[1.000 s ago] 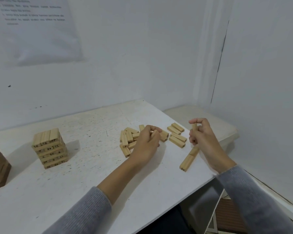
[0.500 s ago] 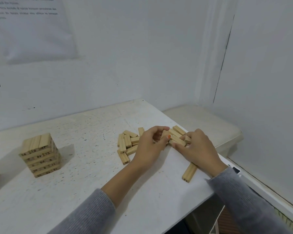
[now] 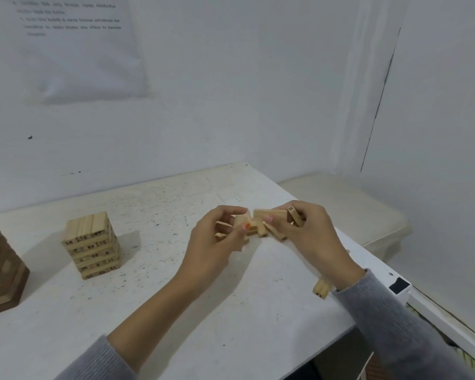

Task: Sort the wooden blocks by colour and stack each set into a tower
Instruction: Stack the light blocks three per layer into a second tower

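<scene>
Two towers: pale tower [image 3: 93, 245], dark tower [image 3: 0, 270]. Two hands: left hand [image 3: 211, 248], right hand [image 3: 313, 237]. One loose block [image 3: 322, 289]. Bunched blocks [image 3: 266, 216] in fingers: too overlapped to count.

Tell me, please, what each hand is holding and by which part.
The left hand pinches a light wooden block between thumb and fingers; where along it is hidden. The right hand grips a bundle of light blocks around one end.

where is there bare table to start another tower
Bare table lies between the light tower and the left hand, and along the near edge. Crowded around the loose blocks at the right hand, with a single block by its wrist.
</scene>
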`<move>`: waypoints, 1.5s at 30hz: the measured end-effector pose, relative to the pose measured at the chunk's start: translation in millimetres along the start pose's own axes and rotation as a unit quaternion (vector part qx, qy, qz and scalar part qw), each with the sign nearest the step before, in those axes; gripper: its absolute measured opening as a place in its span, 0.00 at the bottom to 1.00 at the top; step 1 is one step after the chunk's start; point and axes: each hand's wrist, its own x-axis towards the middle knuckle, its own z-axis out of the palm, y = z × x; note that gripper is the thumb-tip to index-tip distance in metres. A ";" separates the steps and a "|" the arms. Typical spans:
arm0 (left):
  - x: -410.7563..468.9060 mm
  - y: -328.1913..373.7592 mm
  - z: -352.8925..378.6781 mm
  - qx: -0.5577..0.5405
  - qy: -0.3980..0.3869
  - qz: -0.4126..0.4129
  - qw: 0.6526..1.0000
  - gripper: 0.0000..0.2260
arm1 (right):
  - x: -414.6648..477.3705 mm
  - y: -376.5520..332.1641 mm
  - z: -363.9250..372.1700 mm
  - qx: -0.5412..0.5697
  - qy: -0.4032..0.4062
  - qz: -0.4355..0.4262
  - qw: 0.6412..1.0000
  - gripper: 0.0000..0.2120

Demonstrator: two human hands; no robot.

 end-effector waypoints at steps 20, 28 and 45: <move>-73.7 -24.7 -129.8 -0.016 0.073 -0.135 0.988 0.12 | -3.9 -46.0 129.9 0.042 -0.354 -0.007 0.934 0.09; -74.9 -33.1 -132.0 0.068 0.074 -0.113 0.988 0.10 | -6.3 -34.7 139.2 0.044 -0.401 -0.020 0.915 0.12; -77.7 -39.9 -141.1 0.166 0.048 -0.100 0.980 0.13 | -15.4 -31.5 133.0 0.022 -0.291 0.019 0.956 0.07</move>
